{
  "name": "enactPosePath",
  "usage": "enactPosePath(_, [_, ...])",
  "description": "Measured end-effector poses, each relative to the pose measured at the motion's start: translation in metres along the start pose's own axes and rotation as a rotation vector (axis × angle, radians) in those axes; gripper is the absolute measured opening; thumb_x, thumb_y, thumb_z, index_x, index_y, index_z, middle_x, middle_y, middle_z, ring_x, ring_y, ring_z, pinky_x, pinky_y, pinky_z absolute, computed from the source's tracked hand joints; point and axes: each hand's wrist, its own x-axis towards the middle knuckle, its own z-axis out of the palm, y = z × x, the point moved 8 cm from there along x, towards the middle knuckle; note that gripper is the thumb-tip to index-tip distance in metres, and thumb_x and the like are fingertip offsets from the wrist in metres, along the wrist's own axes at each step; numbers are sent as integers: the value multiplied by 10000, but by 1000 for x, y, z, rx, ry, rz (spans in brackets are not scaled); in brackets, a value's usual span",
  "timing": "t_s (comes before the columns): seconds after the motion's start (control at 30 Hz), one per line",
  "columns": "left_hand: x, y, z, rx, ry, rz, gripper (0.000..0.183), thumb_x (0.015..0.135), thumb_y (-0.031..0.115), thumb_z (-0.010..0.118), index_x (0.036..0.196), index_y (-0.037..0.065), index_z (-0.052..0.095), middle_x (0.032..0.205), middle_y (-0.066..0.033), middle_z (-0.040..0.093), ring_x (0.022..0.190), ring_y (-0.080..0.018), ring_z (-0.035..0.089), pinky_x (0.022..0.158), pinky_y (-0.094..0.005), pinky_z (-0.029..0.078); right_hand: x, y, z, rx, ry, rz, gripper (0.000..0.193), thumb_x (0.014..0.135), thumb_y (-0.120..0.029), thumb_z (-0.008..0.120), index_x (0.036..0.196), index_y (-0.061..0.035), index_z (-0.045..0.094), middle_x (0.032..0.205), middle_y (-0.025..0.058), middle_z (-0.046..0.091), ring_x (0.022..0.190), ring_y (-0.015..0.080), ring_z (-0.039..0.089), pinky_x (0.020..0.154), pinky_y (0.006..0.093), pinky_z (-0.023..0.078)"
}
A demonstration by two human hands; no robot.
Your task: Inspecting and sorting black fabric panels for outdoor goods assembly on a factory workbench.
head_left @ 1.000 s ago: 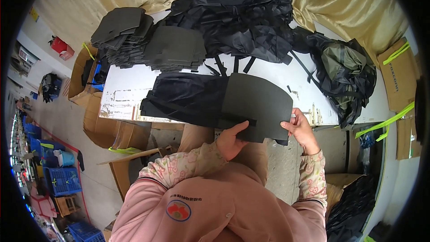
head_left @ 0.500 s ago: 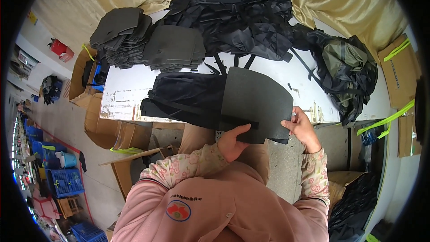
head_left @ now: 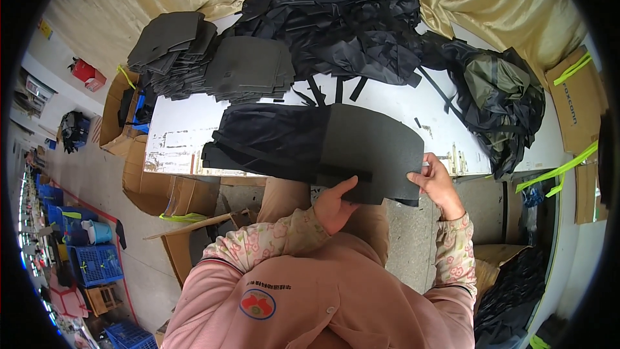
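A dark grey foam panel (head_left: 371, 139) with one curved edge lies over the right end of a black fabric piece (head_left: 274, 136) at the table's front edge. My right hand (head_left: 438, 185) pinches the panel's right edge between thumb and fingers. At the near edge, my left hand (head_left: 334, 207) grips the black fabric piece by the panel's lower left corner, thumb on top and fingers hidden underneath. A black strip runs across the panel's near left part, close to my left thumb. Some dark fabric shows below the panel's right corner.
Stacks of similar grey panels (head_left: 248, 64) stand at the back left of the white table (head_left: 181, 132). A large heap of black fabric (head_left: 336, 13) fills the back. Black and olive fabric (head_left: 500, 90) hangs over the right edge. Cardboard boxes (head_left: 148, 181) stand at left.
The panel's far edge has come slightly toward me and its near edge has risen a little. Both hands keep their hold, nearly in place.
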Motion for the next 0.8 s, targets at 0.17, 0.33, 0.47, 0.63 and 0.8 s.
enactPosePath(0.17, [-28, -19, -16, 118, -82, -543, 340, 946, 164, 545, 1261, 38, 522, 1250, -107, 569, 1159, -245, 542, 1014, -397, 414, 4, -5, -9, 65, -2, -34, 310, 830, -71, 689, 1074, -29, 502, 623, -41, 508, 487, 42, 459, 435, 190, 374])
enactPosePath(0.33, [-53, 11, 12, 1371, -518, -138, 443, 910, 313, 589, 1281, 84, 512, 1272, -140, 538, 1205, -279, 494, 1025, -436, 373, 28, 34, -35, 41, 68, 10, 359, 865, -237, 684, 1121, -40, 526, 719, -36, 547, 615, 50, 523, 510, 199, 422])
enactPosePath(0.47, [-39, 65, 71, 2330, -364, 940, 684, 796, 394, 689, 1386, 160, 435, 1464, -192, 313, 1356, -387, 286, 1064, -587, 256, 45, 84, -41, -27, 106, 141, 419, 909, -427, 590, 1091, -50, 581, 830, -9, 585, 689, 86, 537, 580, 233, 449])
enactPosePath(0.63, [-1, 58, 15, 2412, -296, 692, 849, 723, 423, 746, 1446, 266, 330, 1533, -146, 162, 1413, -378, 140, 1061, -643, 195, 51, 98, -32, 17, 50, 363, 591, 930, -511, 512, 1165, 29, 566, 943, 50, 618, 831, 112, 551, 727, 261, 458])
enactPosePath(0.8, [-7, 55, 11, 2305, -311, 762, 874, 697, 372, 779, 1441, 294, 327, 1534, -137, 152, 1421, -372, 116, 1061, -648, 202, 49, 89, -14, 259, 35, 255, 747, 936, -575, 430, 1256, 97, 489, 1220, 161, 578, 1063, 192, 569, 891, 296, 456])
